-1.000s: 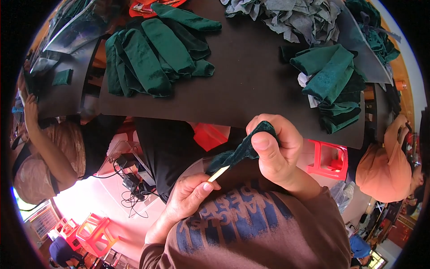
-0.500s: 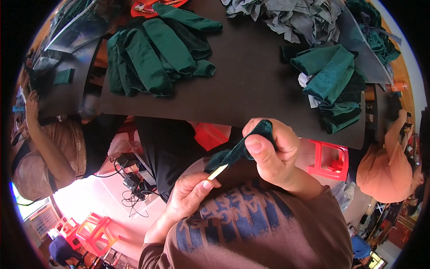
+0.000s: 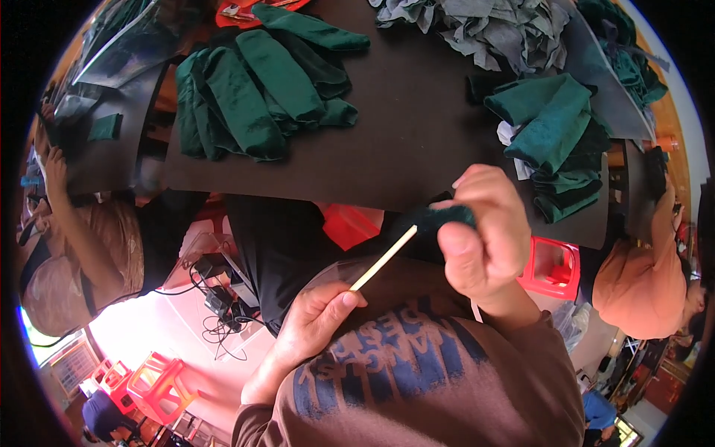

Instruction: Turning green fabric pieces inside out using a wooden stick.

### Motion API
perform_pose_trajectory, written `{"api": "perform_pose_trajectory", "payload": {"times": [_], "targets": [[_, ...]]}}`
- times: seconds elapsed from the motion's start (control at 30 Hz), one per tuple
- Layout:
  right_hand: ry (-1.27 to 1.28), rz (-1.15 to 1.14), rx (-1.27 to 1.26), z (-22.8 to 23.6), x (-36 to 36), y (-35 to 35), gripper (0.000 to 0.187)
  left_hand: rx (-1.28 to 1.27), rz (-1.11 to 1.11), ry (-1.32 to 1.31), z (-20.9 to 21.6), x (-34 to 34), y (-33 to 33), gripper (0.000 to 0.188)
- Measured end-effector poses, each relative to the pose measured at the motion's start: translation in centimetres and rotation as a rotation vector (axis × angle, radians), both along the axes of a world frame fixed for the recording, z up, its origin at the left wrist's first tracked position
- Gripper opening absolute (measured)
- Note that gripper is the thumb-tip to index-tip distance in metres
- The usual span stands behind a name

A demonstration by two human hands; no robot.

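Low in front of my body, my left hand (image 3: 322, 313) pinches the lower end of a pale thin stick (image 3: 384, 258) that slants up to the right. My right hand (image 3: 488, 235) is closed around a dark green velvet piece (image 3: 447, 217), bunched between thumb and fingers. The bare tip of the stick sits right at the left edge of that velvet. Whether the tip is still inside the cloth I cannot tell. Most of the velvet is hidden by my fingers.
The dark table (image 3: 402, 134) bears a fan of green velvet strips (image 3: 246, 97), a folded green velvet pile (image 3: 547, 134) and a heap of grey cloth scraps (image 3: 499, 30). Red stools (image 3: 553, 267) stand below. One person (image 3: 82, 246) works at left, another (image 3: 640, 276) at right.
My right hand has moved right with the velvet, gathering it into its grip. Far more of the stick now shows bare. My left hand has stayed nearly in place.
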State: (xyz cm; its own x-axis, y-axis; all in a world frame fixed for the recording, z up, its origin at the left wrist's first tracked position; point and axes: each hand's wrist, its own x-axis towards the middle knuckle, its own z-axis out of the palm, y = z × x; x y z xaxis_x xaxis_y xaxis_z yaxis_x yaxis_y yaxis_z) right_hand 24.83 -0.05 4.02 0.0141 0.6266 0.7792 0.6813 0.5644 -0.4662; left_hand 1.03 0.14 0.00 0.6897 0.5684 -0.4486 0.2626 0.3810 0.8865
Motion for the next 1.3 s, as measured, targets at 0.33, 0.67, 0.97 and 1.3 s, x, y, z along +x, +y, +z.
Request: {"api": "perform_pose_trajectory", "payload": {"times": [0.33, 0.67, 0.97, 1.3], "targets": [[-0.079, 0.452, -0.164, -1.7, -5.2, -2.2, 0.027, -0.079, 0.211, -0.17, -0.7, 0.3, -0.2, 0.033], [0.339, 0.359, -0.207, -2.3, -3.1, -1.6, 0.02, -0.124, 0.24, -0.238, -0.6, -0.5, -0.8, 0.03], [0.881, 0.325, -0.413, -1.5, -3.7, -0.4, 0.046, -0.038, 0.049, -0.144, -0.4, -0.7, -0.8, 0.029], [0.86, 0.469, -0.521, -1.0, -2.1, -0.7, 0.01, 0.049, -0.03, -0.103, -0.2, -0.4, -0.3, 0.027]]}}
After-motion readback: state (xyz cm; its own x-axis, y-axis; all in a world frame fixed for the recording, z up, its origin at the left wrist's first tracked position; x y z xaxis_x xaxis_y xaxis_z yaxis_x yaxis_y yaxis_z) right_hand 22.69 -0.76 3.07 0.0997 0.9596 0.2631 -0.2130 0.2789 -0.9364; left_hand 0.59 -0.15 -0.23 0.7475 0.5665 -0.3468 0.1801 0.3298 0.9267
